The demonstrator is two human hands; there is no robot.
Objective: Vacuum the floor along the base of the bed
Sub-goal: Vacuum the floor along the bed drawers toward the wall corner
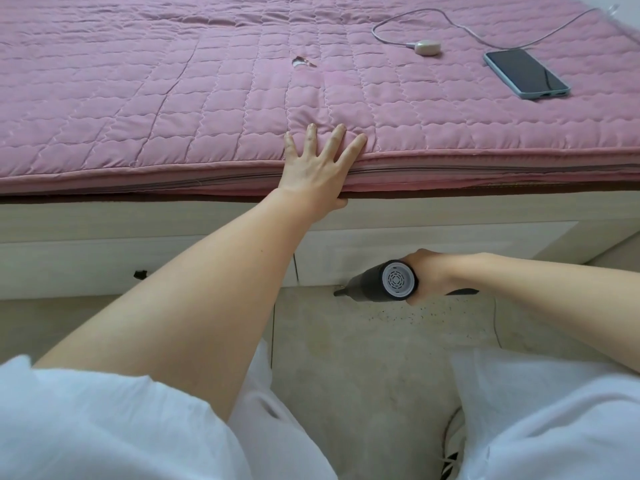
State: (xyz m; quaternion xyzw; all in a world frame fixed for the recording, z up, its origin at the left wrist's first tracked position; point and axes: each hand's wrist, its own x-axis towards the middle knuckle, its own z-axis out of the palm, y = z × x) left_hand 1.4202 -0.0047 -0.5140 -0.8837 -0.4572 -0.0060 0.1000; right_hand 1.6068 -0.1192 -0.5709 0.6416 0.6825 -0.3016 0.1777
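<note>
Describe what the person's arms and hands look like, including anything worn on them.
Both forearms are bare, with no watch or bracelet in view. The left hand and right hand wear no gloves or visible rings. A loose white garment covers the body below.

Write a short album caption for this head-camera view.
Left hand braced on the pink bed, right hand steering a handheld vacuum along its base.
</note>
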